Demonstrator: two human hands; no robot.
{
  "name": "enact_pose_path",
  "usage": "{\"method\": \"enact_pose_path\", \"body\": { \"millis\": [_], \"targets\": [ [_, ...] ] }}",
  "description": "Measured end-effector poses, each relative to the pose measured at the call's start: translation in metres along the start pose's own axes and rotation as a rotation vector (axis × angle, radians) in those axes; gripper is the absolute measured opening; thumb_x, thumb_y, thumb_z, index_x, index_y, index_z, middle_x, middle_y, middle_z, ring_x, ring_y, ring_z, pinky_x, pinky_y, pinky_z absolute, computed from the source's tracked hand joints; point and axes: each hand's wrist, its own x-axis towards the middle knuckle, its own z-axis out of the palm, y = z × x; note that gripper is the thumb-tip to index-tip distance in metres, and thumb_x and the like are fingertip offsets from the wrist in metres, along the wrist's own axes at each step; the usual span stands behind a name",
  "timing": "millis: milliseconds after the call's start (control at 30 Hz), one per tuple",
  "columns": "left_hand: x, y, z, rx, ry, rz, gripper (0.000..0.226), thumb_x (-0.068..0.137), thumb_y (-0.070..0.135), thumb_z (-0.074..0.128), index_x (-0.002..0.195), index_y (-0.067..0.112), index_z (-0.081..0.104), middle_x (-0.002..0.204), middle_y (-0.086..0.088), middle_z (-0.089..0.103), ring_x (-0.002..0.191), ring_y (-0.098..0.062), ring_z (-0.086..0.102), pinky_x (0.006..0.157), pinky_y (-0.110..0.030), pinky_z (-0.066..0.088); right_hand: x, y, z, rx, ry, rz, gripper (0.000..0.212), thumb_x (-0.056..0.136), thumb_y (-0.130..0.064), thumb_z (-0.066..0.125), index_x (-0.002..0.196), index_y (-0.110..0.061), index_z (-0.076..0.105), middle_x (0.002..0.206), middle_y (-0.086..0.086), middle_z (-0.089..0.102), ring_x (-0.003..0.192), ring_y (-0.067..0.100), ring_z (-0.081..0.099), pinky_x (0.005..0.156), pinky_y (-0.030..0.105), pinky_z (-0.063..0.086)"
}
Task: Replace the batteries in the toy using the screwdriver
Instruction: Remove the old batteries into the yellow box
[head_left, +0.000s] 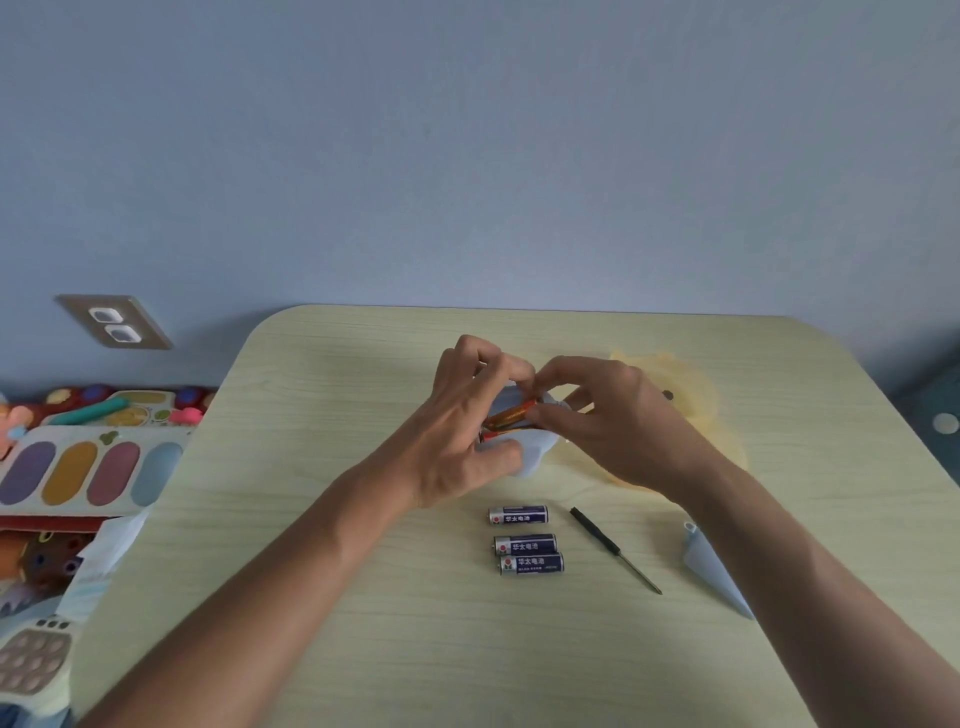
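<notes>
Both hands (545, 415) on toy (524, 452)

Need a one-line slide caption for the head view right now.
Both hands, left hand and right hand, work orange batteries in the toy; three blue batteries and screwdriver lie nearby.

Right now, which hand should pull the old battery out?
Right hand, likely. Its fingertips already pinch the end of the orange battery in the open compartment, while the left hand wraps the light blue toy to steady it. New batteries and screwdriver lie untouched.
</notes>
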Motion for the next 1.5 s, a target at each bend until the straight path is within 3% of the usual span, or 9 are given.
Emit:
{"method": "enact_pose_path", "body": {
  "millis": [133,400,667,800,967,1233,1333,1400,1500],
  "targets": [
    [-0.007,-0.006,0.005,-0.091,0.082,-0.057,0.059,0.07,0.044,0.062,0.122,0.03,0.038,0.122,0.004,0.035,0.119,-0.023,0.044,0.092,-0.033,0.047,-0.001,0.0,0.002,0.006,0.06,-0.029,0.004,0.089,-0.029,0.066,0.093,-0.027,0.068,0.097,-0.01,0.069,0.092,0.009,0.065,0.081,0.036,0.055],
    [-0.008,-0.012,0.011,-0.214,0.123,-0.054,0.06,0.071,0.041,0.067,0.122,0.019,0.046,0.129,0.002,0.042,0.109,-0.012,0.054,0.082,-0.017,0.05,-0.02,0.002,-0.054,0.329,0.287,0.096,0.01,0.089,-0.009,0.069,0.092,-0.016,0.075,0.078,0.001,0.077,0.073,0.014,0.074,0.066,0.028,0.06],
    [-0.01,-0.011,0.01,-0.244,0.12,-0.054,0.061,0.07,0.041,0.069,0.122,0.02,0.047,0.13,0.005,0.043,0.112,-0.007,0.054,0.088,-0.015,0.048,-0.036,0.023,-0.052,-0.205,0.106,0.205,0.01,0.084,-0.023,0.072,0.088,-0.032,0.076,0.078,-0.021,0.072,0.072,-0.008,0.063,0.068,0.011,0.046],
    [-0.012,-0.011,0.01,-0.25,0.122,-0.063,0.064,0.071,0.039,0.071,0.127,0.016,0.048,0.135,0.007,0.043,0.121,-0.003,0.052,0.094,-0.014,0.048,-0.035,0.024,-0.044,-0.351,0.091,0.256,0.006,0.083,-0.031,0.071,0.086,-0.033,0.066,0.074,-0.026,0.062,0.075,0.001,0.061,0.068,0.03,0.052],
    [-0.015,-0.012,0.009,-0.231,0.112,-0.068,0.065,0.075,0.027,0.077,0.134,0.014,0.05,0.143,0.007,0.043,0.132,-0.003,0.049,0.104,-0.011,0.042,-0.033,0.021,-0.029,-0.519,0.111,0.249,0.012,0.083,-0.037,0.068,0.081,-0.029,0.059,0.08,-0.01,0.068,0.074,0.017,0.064,0.061,0.029,0.049],
    [-0.014,-0.011,0.005,-0.281,0.116,-0.125,0.067,0.072,0.043,0.072,0.134,0.024,0.056,0.142,0.018,0.05,0.13,-0.006,0.055,0.1,-0.016,0.048,-0.031,0.023,-0.025,-0.64,0.144,0.16,0.012,0.087,-0.04,0.064,0.083,-0.029,0.064,0.087,-0.007,0.073,0.071,0.02,0.064,0.059,0.028,0.049],
    [-0.014,-0.009,0.005,-0.295,0.126,-0.131,0.064,0.073,0.039,0.073,0.133,0.023,0.056,0.14,0.016,0.052,0.125,-0.01,0.058,0.096,-0.02,0.052,-0.028,0.015,-0.028,-0.41,0.24,-0.062,0.006,0.088,-0.024,0.066,0.086,-0.029,0.066,0.08,-0.013,0.068,0.066,0.01,0.059,0.059,0.027,0.048],
    [-0.015,-0.009,0.005,-0.313,0.129,-0.139,0.062,0.074,0.031,0.076,0.132,0.023,0.056,0.139,0.015,0.053,0.122,-0.011,0.059,0.094,-0.021,0.053,-0.023,0.005,-0.023,-0.255,0.173,-0.265,0.02,0.087,-0.007,0.064,0.093,-0.025,0.068,0.086,-0.011,0.065,0.072,0.007,0.057,0.066,0.018,0.046],
    [-0.014,-0.01,0.005,-0.32,0.131,-0.139,0.058,0.076,0.023,0.077,0.131,0.023,0.057,0.14,0.01,0.055,0.122,-0.015,0.061,0.095,-0.026,0.054,-0.011,-0.005,-0.008,-0.234,0.046,-0.378,0.034,0.088,0.002,0.053,0.102,-0.026,0.069,0.096,-0.008,0.063,0.083,0.012,0.052,0.075,0.014,0.039]
  ]
}}
